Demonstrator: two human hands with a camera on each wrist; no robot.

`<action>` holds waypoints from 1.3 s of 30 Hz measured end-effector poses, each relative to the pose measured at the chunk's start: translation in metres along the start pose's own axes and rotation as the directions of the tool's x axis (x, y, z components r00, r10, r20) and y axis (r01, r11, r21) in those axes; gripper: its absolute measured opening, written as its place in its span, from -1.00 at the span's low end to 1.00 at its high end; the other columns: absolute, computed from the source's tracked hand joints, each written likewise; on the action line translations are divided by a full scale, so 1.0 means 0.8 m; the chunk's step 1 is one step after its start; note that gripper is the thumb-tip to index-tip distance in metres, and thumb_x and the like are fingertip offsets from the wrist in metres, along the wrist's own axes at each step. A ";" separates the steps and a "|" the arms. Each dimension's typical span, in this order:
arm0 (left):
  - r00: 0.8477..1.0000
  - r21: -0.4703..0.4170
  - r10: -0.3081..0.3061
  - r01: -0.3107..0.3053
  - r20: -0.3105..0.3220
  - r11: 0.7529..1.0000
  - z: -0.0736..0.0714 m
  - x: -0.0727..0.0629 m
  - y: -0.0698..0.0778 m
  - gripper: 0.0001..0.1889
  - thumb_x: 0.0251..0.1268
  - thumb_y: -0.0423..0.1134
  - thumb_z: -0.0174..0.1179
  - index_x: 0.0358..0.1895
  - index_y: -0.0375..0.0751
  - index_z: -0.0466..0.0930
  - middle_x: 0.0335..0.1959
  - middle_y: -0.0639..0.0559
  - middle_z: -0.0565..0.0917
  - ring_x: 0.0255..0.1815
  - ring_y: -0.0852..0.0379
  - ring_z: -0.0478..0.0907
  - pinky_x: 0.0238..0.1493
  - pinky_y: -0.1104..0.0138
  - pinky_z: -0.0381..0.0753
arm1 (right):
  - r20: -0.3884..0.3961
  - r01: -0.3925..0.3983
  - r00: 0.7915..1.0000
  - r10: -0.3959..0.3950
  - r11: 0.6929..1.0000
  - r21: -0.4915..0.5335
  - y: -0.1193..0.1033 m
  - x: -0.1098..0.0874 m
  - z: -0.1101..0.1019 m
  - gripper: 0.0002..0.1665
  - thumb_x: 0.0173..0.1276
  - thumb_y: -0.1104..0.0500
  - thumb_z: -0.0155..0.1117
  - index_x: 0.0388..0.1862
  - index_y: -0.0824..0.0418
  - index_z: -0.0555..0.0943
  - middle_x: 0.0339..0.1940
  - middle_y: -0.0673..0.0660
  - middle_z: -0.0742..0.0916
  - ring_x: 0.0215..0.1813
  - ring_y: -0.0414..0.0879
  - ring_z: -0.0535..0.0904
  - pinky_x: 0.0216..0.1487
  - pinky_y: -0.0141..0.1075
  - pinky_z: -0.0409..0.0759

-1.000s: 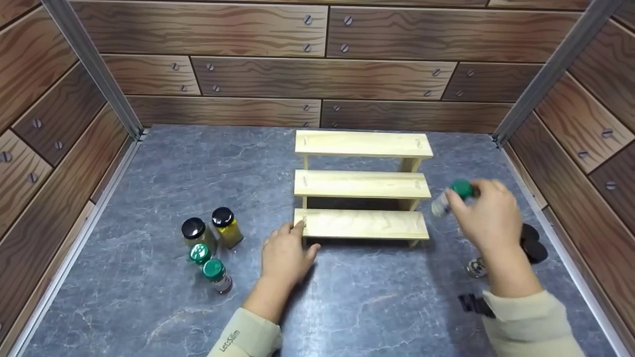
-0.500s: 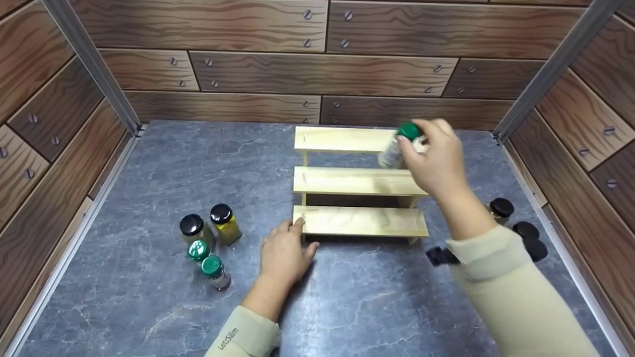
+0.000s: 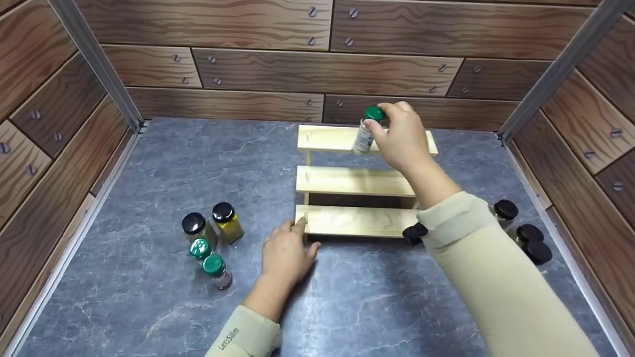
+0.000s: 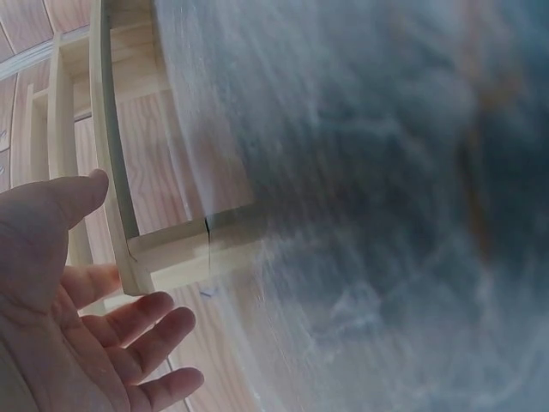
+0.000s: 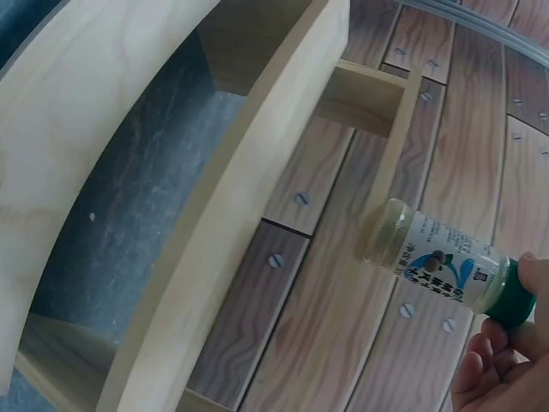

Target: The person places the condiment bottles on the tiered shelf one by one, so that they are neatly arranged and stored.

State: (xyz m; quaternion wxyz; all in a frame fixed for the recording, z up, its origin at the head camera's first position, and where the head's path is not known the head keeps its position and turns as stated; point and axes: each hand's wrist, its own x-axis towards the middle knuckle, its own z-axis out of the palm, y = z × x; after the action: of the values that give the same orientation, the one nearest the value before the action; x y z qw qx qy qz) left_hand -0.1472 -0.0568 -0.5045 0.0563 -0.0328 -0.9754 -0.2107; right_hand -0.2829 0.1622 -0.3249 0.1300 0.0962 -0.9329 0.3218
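My right hand [image 3: 401, 136] pinches a spice jar [image 3: 364, 134] by its green cap, its clear base at the top step of a three-step wooden rack [image 3: 357, 220]. In the right wrist view the jar [image 5: 442, 262] shows a white printed label and pale contents, with its base against the top step's edge. My left hand [image 3: 287, 250] rests at the left end of the rack's lowest step. Seen from the left wrist, that hand [image 4: 94, 309] has its fingers loosely extended around the rack's corner [image 4: 141, 266].
Left of the rack stand two black-capped jars, one dark [image 3: 196, 227] and one yellow [image 3: 228, 223], beside two green-capped spice jars [image 3: 217, 270]. Several black-capped jars [image 3: 506, 210] stand at the right, partly behind the right sleeve [image 3: 496, 267]. Wood-patterned walls enclose the table.
My right hand has carried the green-capped spice jar from the rack's right side up and leftward to the top step. The left hand has stayed at the lowest step.
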 end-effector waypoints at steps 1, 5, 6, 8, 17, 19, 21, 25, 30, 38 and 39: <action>1.000 -0.001 0.002 -0.002 -0.004 1.000 0.001 0.000 0.000 -0.25 0.34 0.14 0.43 0.52 -0.11 0.51 0.28 -0.27 0.63 0.23 -0.27 0.61 0.25 -0.19 0.57 | 0.005 -0.006 1.000 0.006 1.000 -0.004 -0.001 0.002 0.001 -0.34 0.64 -0.02 0.25 0.49 0.40 0.49 0.20 0.32 0.60 0.17 0.17 0.58 0.25 0.01 0.60; 1.000 0.002 0.009 -0.009 -0.020 1.000 0.003 -0.001 0.001 -0.26 0.33 0.12 0.44 0.50 -0.11 0.53 0.25 -0.25 0.65 0.20 -0.26 0.63 0.19 -0.17 0.61 | 0.011 -0.009 1.000 0.009 1.000 -0.021 -0.005 0.009 0.005 -0.33 0.63 -0.03 0.27 0.49 0.39 0.49 0.23 0.30 0.60 0.19 0.14 0.58 0.27 0.01 0.59; 1.000 0.002 0.009 -0.009 -0.021 1.000 0.003 0.000 0.001 -0.26 0.33 0.12 0.44 0.50 -0.11 0.53 0.25 -0.25 0.65 0.20 -0.26 0.63 0.20 -0.17 0.60 | 0.012 -0.006 1.000 0.007 1.000 -0.024 -0.007 0.011 0.006 -0.33 0.63 -0.03 0.27 0.49 0.38 0.50 0.23 0.29 0.60 0.18 0.14 0.57 0.26 0.01 0.58; 1.000 0.002 0.009 -0.009 -0.020 1.000 0.003 0.000 0.001 -0.26 0.34 0.13 0.44 0.50 -0.11 0.53 0.25 -0.25 0.65 0.21 -0.26 0.62 0.21 -0.18 0.59 | 0.017 -0.004 1.000 0.004 1.000 -0.028 -0.011 0.015 0.007 -0.33 0.63 -0.04 0.26 0.49 0.37 0.49 0.23 0.29 0.60 0.16 0.13 0.56 0.25 0.00 0.58; 1.000 0.011 0.006 -0.006 -0.003 1.000 0.000 0.001 0.002 -0.25 0.34 0.15 0.42 0.51 -0.11 0.51 0.29 -0.27 0.63 0.23 -0.27 0.61 0.26 -0.22 0.56 | 0.065 0.007 0.998 -0.006 1.000 -0.020 -0.033 0.037 0.023 -0.33 0.63 -0.04 0.26 0.52 0.33 0.48 0.28 0.27 0.60 0.30 0.13 0.55 0.42 -0.06 0.50; 1.000 0.013 0.005 -0.005 0.006 1.000 0.000 0.001 0.002 -0.25 0.35 0.15 0.41 0.52 -0.11 0.50 0.30 -0.27 0.62 0.24 -0.28 0.60 0.27 -0.23 0.55 | 0.070 0.015 0.997 -0.014 1.000 -0.013 -0.038 0.042 0.028 -0.34 0.63 -0.03 0.27 0.51 0.34 0.49 0.29 0.27 0.60 0.32 0.13 0.54 0.43 -0.07 0.49; 1.000 0.014 0.008 -0.008 0.009 1.000 -0.001 0.001 0.002 -0.25 0.35 0.15 0.41 0.52 -0.11 0.50 0.30 -0.28 0.62 0.24 -0.28 0.60 0.27 -0.24 0.55 | 0.076 0.018 0.997 -0.018 1.000 -0.009 -0.042 0.045 0.032 -0.33 0.63 -0.04 0.26 0.52 0.33 0.48 0.29 0.26 0.60 0.32 0.11 0.53 0.43 -0.10 0.49; 1.000 0.024 0.007 -0.007 0.002 1.000 -0.002 0.000 0.001 -0.25 0.34 0.15 0.42 0.51 -0.11 0.51 0.29 -0.27 0.63 0.22 -0.27 0.61 0.24 -0.22 0.57 | 0.095 0.025 0.995 -0.024 1.000 -0.013 -0.049 0.050 0.040 -0.31 0.64 -0.06 0.25 0.54 0.32 0.47 0.30 0.25 0.60 0.31 0.09 0.54 0.43 -0.12 0.49; 1.000 0.021 0.016 -0.016 -0.006 1.000 -0.002 -0.001 0.002 -0.25 0.33 0.15 0.43 0.50 -0.12 0.52 0.27 -0.27 0.64 0.19 -0.27 0.62 0.21 -0.21 0.59 | 0.102 0.021 0.995 -0.016 0.999 -0.044 -0.052 0.051 0.045 -0.31 0.63 -0.07 0.25 0.55 0.31 0.47 0.30 0.24 0.59 0.28 0.08 0.54 0.38 -0.10 0.51; 1.000 0.008 -0.008 0.008 0.011 1.000 0.000 0.001 0.000 -0.24 0.35 0.15 0.42 0.53 -0.11 0.49 0.31 -0.26 0.62 0.23 -0.26 0.60 0.27 -0.24 0.54 | 0.088 0.008 0.996 -0.004 0.999 -0.052 -0.051 0.044 0.041 -0.01 0.47 -0.12 0.46 0.71 0.18 0.25 0.30 0.16 0.60 0.31 0.07 0.53 0.38 -0.07 0.50; 1.000 0.007 -0.010 0.009 0.011 1.000 0.001 0.001 0.000 -0.24 0.35 0.15 0.42 0.53 -0.11 0.49 0.31 -0.26 0.62 0.23 -0.26 0.60 0.27 -0.24 0.55 | 0.078 0.008 0.997 -0.005 0.999 -0.043 -0.050 0.042 0.039 0.02 0.45 -0.13 0.48 0.71 0.18 0.24 0.29 0.16 0.61 0.31 0.08 0.54 0.38 -0.07 0.51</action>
State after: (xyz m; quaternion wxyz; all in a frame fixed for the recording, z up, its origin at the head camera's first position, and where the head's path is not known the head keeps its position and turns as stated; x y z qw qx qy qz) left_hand -0.1477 -0.0564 -0.5049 0.0501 -0.0291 -0.9765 -0.2074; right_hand -0.3099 0.1088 -0.3153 0.0968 0.1088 -0.9437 0.2971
